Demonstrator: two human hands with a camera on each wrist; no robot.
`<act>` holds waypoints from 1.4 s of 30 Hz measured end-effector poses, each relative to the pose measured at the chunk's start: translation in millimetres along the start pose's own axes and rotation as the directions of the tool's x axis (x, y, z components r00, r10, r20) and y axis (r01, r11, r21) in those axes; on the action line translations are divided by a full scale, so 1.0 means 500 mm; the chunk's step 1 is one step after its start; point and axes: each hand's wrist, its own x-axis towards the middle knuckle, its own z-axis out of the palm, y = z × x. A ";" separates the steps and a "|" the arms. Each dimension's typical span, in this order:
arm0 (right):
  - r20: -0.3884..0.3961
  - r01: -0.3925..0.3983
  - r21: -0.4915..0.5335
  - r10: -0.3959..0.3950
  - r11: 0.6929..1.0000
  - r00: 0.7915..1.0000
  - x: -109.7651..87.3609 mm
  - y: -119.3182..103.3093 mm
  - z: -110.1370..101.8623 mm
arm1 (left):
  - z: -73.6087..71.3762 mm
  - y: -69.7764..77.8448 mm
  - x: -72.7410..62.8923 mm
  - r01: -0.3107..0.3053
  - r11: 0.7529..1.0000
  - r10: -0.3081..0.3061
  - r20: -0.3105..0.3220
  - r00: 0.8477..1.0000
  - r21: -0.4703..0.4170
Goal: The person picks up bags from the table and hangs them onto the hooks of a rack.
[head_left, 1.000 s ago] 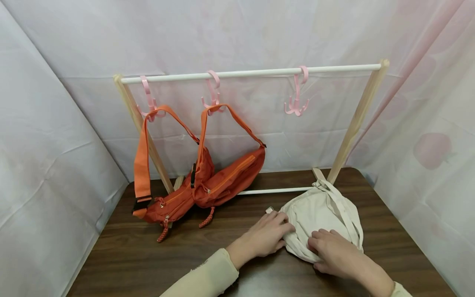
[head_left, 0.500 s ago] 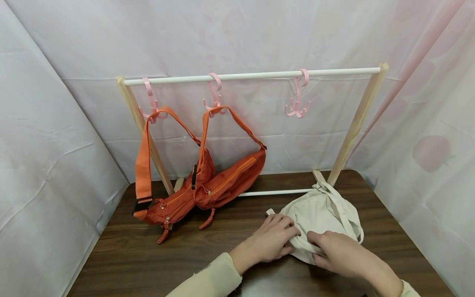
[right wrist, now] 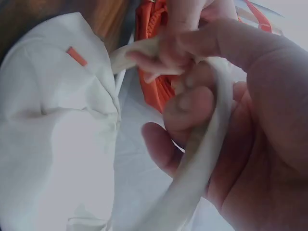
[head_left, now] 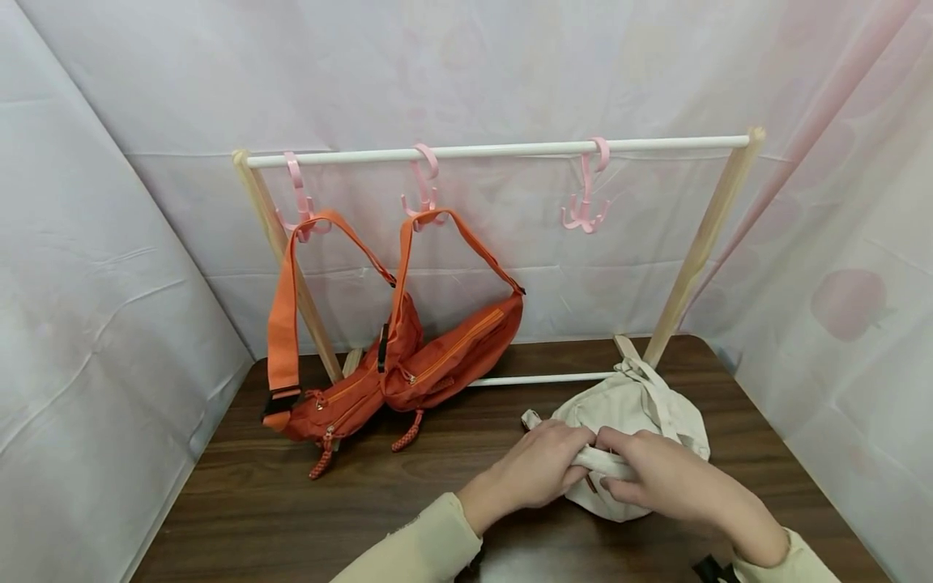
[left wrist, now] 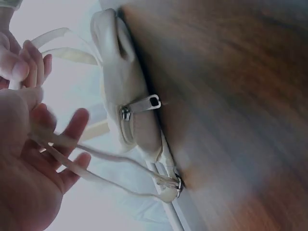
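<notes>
A cream shoulder bag [head_left: 630, 413] lies on the table at the right in the head view. Its strap [head_left: 603, 462] is raised above the bag's near side. My left hand [head_left: 543, 465] pinches that strap, fingertips close to those of my right hand [head_left: 666, 478], which also grips it. In the left wrist view the strap runs past the left fingers to a metal ring [left wrist: 179, 186], and a zipper pull [left wrist: 143, 104] shows on the bag's edge. The right wrist view has the strap crossing the curled right fingers [right wrist: 190, 108], with a small orange tag [right wrist: 77, 56] on the bag.
A wooden-legged rack with a white bar [head_left: 503, 150] stands at the back. Pink hooks hang from it; two carry orange bags [head_left: 455, 352] by their straps, and the right hook [head_left: 585, 212] hangs bare. White curtains [head_left: 466, 73] surround the dark wooden table [head_left: 291, 518].
Both hands were on the bag's near side; they have now lifted its strap between them. The right hand has come closer to the left.
</notes>
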 end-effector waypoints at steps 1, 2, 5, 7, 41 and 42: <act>-0.001 -0.004 -0.001 0.004 1.000 1.000 0.002 0.001 -0.004 | -0.003 -0.002 0.001 0.011 1.000 -0.011 -0.009 1.000 -0.029; -0.003 -0.007 -0.006 0.007 1.000 1.000 0.003 0.002 -0.008 | -0.007 -0.004 0.001 0.025 0.998 -0.026 -0.017 1.000 -0.051; -0.011 -0.017 -0.024 0.017 1.000 1.000 0.005 0.008 -0.022 | -0.020 -0.012 0.000 0.084 0.990 -0.088 -0.033 0.996 -0.109; -0.018 -0.018 -0.021 0.018 1.000 1.000 0.006 0.013 -0.033 | -0.031 -0.018 -0.001 0.132 0.981 -0.140 -0.045 0.989 -0.145; -0.616 0.077 0.236 0.088 0.969 0.783 0.100 0.110 -0.176 | -0.171 -0.102 -0.028 0.293 0.722 -0.560 -0.281 0.779 -0.627; -0.622 0.089 0.252 0.091 0.964 0.778 0.106 0.106 -0.182 | -0.175 -0.103 -0.027 0.292 0.720 -0.563 -0.284 0.776 -0.630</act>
